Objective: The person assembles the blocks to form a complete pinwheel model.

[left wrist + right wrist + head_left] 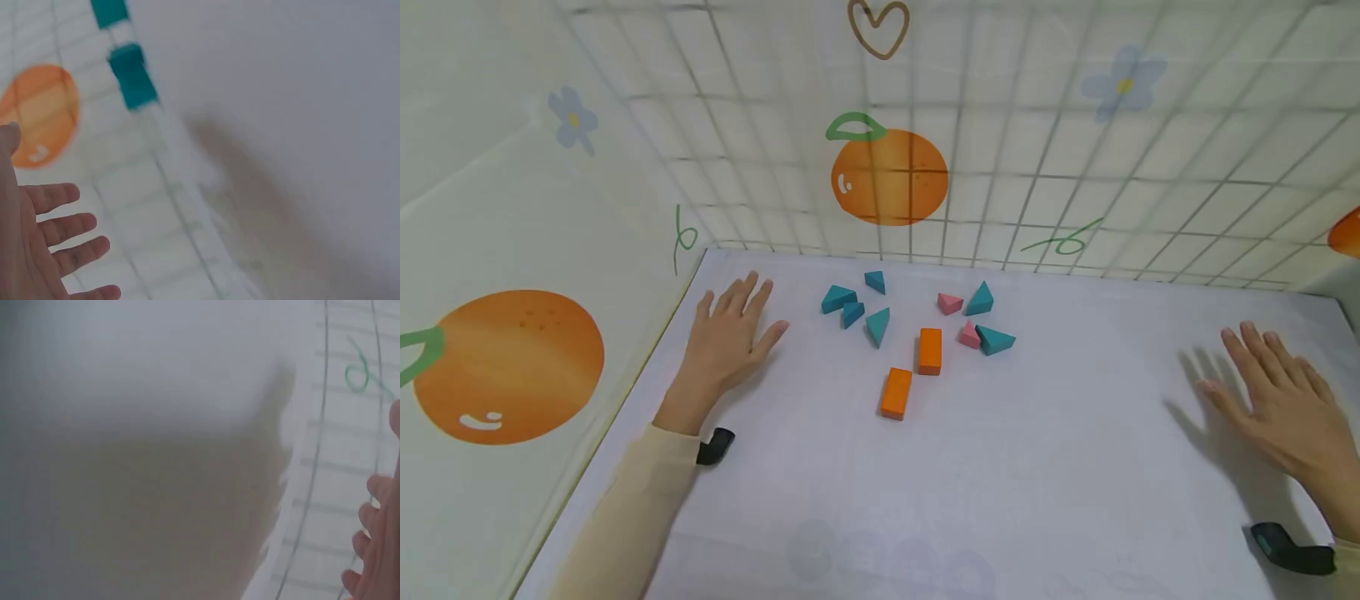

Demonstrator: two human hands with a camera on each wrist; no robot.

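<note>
My left hand [730, 333] is held over the left side of the white table, fingers spread and holding nothing. Closest to it lie several teal triangular blocks [838, 298], also seen in the left wrist view as blurred teal blocks [133, 78]. Over the table's right side is my right hand [1288, 408], its fingers extended, with a shadow beneath and nothing in its grasp. Two orange rectangular blocks [930, 351] lie near the middle. Right of them are two small pink triangular blocks [950, 303] and two more teal triangular blocks [996, 339].
A white wire grid [1037, 175] stands behind the table [1060, 483], covered by a translucent sheet printed with oranges [890, 177] and flowers. A similar printed sheet [505, 233] lines the left side. Black straps [716, 447] show at both wrists.
</note>
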